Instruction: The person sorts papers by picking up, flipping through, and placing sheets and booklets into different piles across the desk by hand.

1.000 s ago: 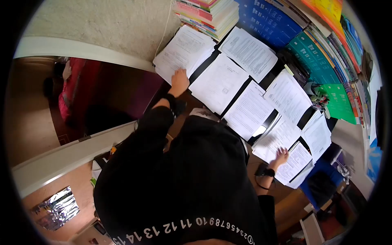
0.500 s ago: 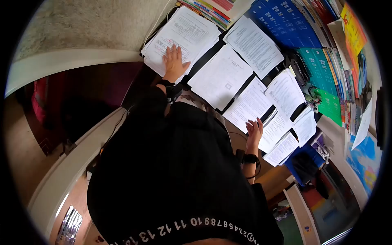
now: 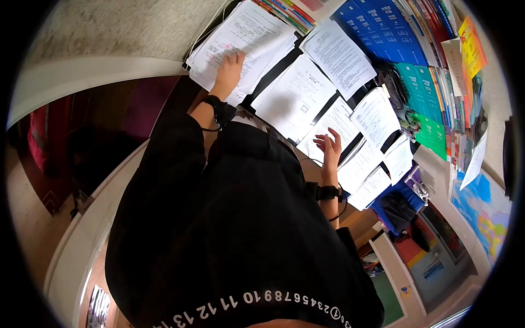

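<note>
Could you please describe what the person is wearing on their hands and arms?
The left hand and right hand are bare. Each wrist wears a black strap with a dark, blocky attachment and a thin dark cable. The sleeves are plain black.

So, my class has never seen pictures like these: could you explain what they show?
There is no machine here: a person works with two bare hands. All three pictures come from one camera worn on the head, looking forward and down.

Several piles of printed papers lie on a dark desk, with blue books behind. The left hand rests on a thick paper stack. The right hand is over another pile; contact is unclear. Neither hand visibly holds anything.
</note>
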Demonstrator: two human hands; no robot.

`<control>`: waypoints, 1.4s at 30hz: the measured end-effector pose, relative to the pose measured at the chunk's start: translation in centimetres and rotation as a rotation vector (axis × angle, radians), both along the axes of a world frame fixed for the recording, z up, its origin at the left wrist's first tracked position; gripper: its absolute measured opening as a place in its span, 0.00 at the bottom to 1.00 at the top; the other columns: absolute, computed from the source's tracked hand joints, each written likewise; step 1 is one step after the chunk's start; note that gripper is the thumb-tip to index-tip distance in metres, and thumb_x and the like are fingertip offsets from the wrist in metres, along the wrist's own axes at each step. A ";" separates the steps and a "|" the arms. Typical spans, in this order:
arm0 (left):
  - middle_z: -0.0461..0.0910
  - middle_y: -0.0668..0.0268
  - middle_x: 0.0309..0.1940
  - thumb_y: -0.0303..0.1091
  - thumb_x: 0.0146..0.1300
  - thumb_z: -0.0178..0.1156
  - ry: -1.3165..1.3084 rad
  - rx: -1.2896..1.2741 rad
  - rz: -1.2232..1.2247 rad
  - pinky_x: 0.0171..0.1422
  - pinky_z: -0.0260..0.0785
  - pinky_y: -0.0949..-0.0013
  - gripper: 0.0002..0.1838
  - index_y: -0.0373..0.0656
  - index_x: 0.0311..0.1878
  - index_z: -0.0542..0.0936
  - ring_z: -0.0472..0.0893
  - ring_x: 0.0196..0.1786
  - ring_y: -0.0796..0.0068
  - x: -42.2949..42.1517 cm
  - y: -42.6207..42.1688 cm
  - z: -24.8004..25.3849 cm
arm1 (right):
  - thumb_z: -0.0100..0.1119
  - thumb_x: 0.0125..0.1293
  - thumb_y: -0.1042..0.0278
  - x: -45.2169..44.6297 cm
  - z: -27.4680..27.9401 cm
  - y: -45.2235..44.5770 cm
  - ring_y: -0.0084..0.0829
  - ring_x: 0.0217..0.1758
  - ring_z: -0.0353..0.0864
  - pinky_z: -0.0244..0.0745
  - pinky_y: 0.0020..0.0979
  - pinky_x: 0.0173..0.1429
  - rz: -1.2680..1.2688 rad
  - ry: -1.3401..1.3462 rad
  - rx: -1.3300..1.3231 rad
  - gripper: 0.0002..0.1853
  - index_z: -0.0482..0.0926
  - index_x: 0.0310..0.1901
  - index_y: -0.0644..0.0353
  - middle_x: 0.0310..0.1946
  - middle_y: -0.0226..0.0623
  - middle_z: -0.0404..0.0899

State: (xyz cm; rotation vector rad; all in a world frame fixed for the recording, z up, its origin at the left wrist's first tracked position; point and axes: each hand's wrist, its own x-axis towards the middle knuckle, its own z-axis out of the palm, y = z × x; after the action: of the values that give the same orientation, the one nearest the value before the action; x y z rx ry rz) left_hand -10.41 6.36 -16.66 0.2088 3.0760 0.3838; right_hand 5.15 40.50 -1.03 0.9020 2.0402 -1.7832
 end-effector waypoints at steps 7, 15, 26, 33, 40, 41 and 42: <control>0.81 0.56 0.33 0.19 0.51 0.50 -0.153 0.231 -0.315 0.46 0.72 0.57 0.18 0.44 0.45 0.78 0.80 0.40 0.56 -2.7 0.8 12.3 | 0.50 0.69 0.65 -2.5 3.4 -1.7 0.25 0.44 0.79 0.70 0.25 0.49 0.152 0.255 0.223 0.16 0.70 0.54 0.64 0.39 0.39 0.81; 0.81 0.70 0.47 0.28 0.49 0.66 0.296 0.919 -0.608 0.72 0.54 0.59 0.04 0.48 0.24 0.80 0.67 0.64 0.66 -0.6 6.7 20.9 | 0.38 0.69 0.41 -2.1 7.8 0.9 0.45 0.66 0.64 0.61 0.45 0.67 -0.104 0.134 -0.074 0.34 0.58 0.66 0.61 0.62 0.54 0.63; 0.70 0.52 0.61 0.46 0.49 0.68 0.096 1.838 -0.583 0.73 0.52 0.61 0.14 0.48 0.33 0.82 0.59 0.71 0.58 -0.4 9.8 22.0 | 0.56 0.64 0.50 -3.1 8.6 -4.1 0.33 0.58 0.72 0.64 0.35 0.63 0.200 0.220 -0.434 0.35 0.60 0.65 0.63 0.55 0.44 0.74; 0.70 0.55 0.57 0.46 0.64 0.55 -0.168 1.714 0.100 0.68 0.60 0.63 0.31 0.41 0.67 0.61 0.69 0.63 0.64 0.9 6.8 21.6 | 0.51 0.67 0.72 -4.2 14.1 -6.3 0.23 0.41 0.80 0.72 0.24 0.47 -0.003 0.290 -0.185 0.16 0.72 0.55 0.64 0.41 0.39 0.81; 0.77 0.65 0.48 0.53 0.70 0.41 -0.758 1.999 0.279 0.51 0.67 0.71 0.28 0.38 0.61 0.68 0.76 0.49 0.75 2.7 4.5 23.1 | 0.52 0.67 0.70 -3.9 14.1 -4.0 0.17 0.34 0.76 0.70 0.19 0.38 0.056 0.267 -0.022 0.13 0.74 0.49 0.68 0.36 0.35 0.80; 0.79 0.65 0.43 0.48 0.70 0.46 -0.746 1.964 0.238 0.46 0.68 0.74 0.24 0.39 0.60 0.69 0.77 0.44 0.79 2.7 4.5 22.0 | 0.52 0.68 0.70 -3.6 13.7 -3.9 0.17 0.34 0.76 0.71 0.19 0.38 0.044 0.274 -0.017 0.13 0.74 0.50 0.68 0.36 0.35 0.80; 0.79 0.65 0.43 0.45 0.70 0.47 -0.677 1.845 0.233 0.45 0.69 0.75 0.23 0.38 0.61 0.69 0.77 0.44 0.79 2.9 4.6 21.7 | 0.52 0.68 0.70 -3.5 13.1 -3.8 0.17 0.33 0.76 0.71 0.19 0.37 0.035 0.287 -0.012 0.13 0.73 0.50 0.68 0.36 0.36 0.80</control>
State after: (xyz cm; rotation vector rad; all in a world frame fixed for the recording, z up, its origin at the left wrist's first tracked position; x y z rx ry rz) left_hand -7.56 10.99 5.04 -0.2273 1.2364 2.3681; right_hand 1.65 36.69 12.11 0.6311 2.1955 -2.0010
